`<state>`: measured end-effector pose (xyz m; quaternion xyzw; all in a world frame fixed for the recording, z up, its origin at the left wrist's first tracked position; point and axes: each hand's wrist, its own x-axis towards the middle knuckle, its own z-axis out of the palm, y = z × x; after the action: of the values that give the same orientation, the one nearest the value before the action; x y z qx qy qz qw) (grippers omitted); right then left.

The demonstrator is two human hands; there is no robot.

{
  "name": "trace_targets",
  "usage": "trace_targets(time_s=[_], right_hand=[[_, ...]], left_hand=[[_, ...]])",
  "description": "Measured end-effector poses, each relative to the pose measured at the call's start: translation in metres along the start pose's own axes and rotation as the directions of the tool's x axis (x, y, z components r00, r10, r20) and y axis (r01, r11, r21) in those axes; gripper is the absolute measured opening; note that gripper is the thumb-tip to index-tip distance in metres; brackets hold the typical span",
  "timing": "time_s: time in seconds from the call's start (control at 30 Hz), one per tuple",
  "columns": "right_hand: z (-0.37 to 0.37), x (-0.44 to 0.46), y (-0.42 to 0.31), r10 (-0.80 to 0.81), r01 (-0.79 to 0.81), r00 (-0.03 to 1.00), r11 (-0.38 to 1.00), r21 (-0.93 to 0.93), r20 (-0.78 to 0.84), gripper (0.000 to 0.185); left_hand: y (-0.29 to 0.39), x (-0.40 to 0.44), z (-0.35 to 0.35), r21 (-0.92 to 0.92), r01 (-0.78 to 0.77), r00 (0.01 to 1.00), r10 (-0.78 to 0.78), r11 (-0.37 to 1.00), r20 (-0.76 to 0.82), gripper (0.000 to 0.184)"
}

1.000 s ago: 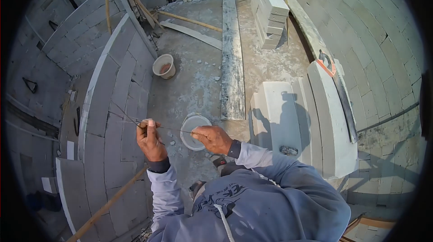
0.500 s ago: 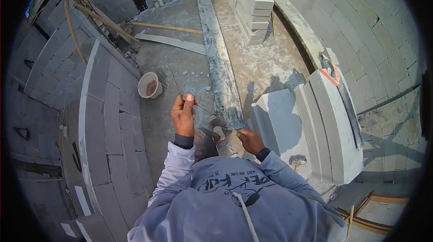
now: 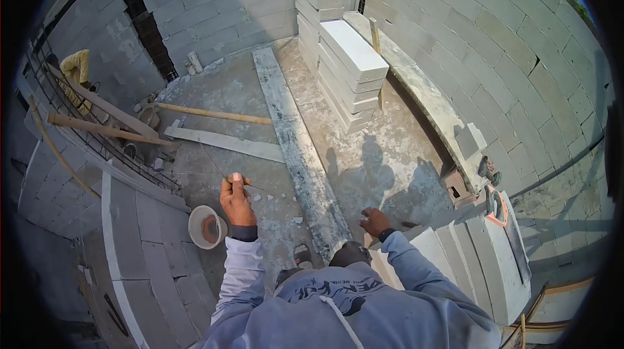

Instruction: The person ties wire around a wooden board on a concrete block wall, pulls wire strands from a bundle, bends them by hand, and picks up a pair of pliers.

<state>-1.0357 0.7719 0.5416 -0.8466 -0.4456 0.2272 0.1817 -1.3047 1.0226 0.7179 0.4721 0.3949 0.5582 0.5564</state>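
My left hand (image 3: 238, 201) is raised in front of me, its thumb and fingers closed on a thin string (image 3: 259, 188). Fine strands of it run from the fingers; where they end is too faint to tell. To the right and lower, my right hand (image 3: 375, 222) has its fingers apart, and I see nothing in it. Beneath that hand are pale lightweight blocks (image 3: 422, 255) standing in a row. A white bucket (image 3: 194, 227) with something reddish inside sits on the floor left of my left hand.
A long plank (image 3: 286, 125) lies along the floor. Stacked blocks (image 3: 354, 56) stand ahead. An orange-handled handsaw (image 3: 513, 238) rests on blocks at right. A low block wall (image 3: 146, 232) runs along my left. Beyond it a person in yellow (image 3: 77, 69) bends down.
My view has tipped up and forward, showing more of the far walls. My right hand has gone from a pinch to looser, separated fingers; my left hand still grips the string.
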Motion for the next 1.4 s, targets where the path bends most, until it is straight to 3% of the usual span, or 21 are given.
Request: trace_targets(time_s=[0.1,0.3,0.43,0.53,0.57,0.67,0.77,0.9,1.0,1.07,1.13,1.2,1.3,1.4], right_hand=[[-0.023,0.047,-0.011,0.244,-0.223,0.967,0.950,0.219,-0.071,0.045],[-0.015,0.154,0.048,0.218,-0.224,0.968,0.974,0.038,0.126,0.039],[-0.062,0.278,0.104,0.222,-0.229,0.973,0.964,0.136,0.063,0.038],[-0.133,0.401,0.107,0.124,-0.123,0.992,0.991,0.050,-0.022,0.036],[-0.158,0.433,0.103,0.092,-0.089,0.996,0.990,0.108,-0.020,0.034],[-0.254,0.537,0.036,-0.051,0.080,0.983,0.984,0.158,-0.178,0.030],[-0.322,0.619,-0.027,-0.190,0.244,0.957,0.934,0.260,-0.218,0.027],[-0.391,0.708,-0.089,-0.472,0.542,0.824,0.817,0.196,-0.313,0.025],[-0.445,0.783,-0.111,-0.689,0.702,0.672,0.709,-0.060,-0.271,0.023],[-0.470,0.847,-0.112,-0.698,0.673,0.671,0.715,-0.189,-0.252,0.021],[-0.500,0.912,-0.120,-0.513,0.484,0.838,0.856,-0.181,-0.186,0.024],[-0.512,1.000,-0.113,-0.419,0.383,0.890,0.901,-0.206,-0.178,0.030],[-0.507,1.122,-0.119,-0.283,0.249,0.923,0.956,-0.155,-0.260,0.043],[-0.490,1.207,-0.133,-0.276,0.209,0.875,0.957,-0.203,-0.398,0.048]], left_hand=[[-0.010,0.056,0.043,-0.014,0.005,0.999,-0.005,1.000,0.054,0.020],[-0.074,0.150,0.133,-0.084,0.072,0.996,-0.067,0.994,0.054,0.019],[-0.112,0.237,0.199,-0.106,0.020,0.999,-0.023,0.994,-0.027,0.020],[-0.123,0.308,0.272,-0.158,-0.022,0.995,0.006,0.987,-0.100,0.022],[-0.123,0.322,0.297,-0.153,-0.031,0.994,0.014,0.988,-0.106,0.022],[-0.115,0.369,0.359,-0.113,-0.027,0.996,0.018,0.993,-0.086,0.022],[-0.128,0.416,0.403,-0.086,-0.059,0.995,0.052,0.995,-0.082,0.023],[-0.180,0.478,0.452,-0.144,0.021,0.997,-0.032,0.989,-0.072,0.021],[-0.220,0.533,0.488,-0.104,0.028,1.000,-0.029,0.994,-0.008,0.022],[-0.241,0.573,0.512,-0.114,0.081,0.997,-0.081,0.990,0.003,0.022],[-0.264,0.618,0.538,-0.136,0.127,0.992,-0.128,0.983,0.001,0.021],[-0.292,0.668,0.560,-0.125,0.206,0.978,-0.210,0.971,-0.017,0.022],[-0.306,0.734,0.587,-0.069,0.191,0.981,-0.193,0.979,-0.014,0.024],[-0.313,0.795,0.609,-0.064,0.196,0.981,-0.196,0.978,0.011,0.023]])
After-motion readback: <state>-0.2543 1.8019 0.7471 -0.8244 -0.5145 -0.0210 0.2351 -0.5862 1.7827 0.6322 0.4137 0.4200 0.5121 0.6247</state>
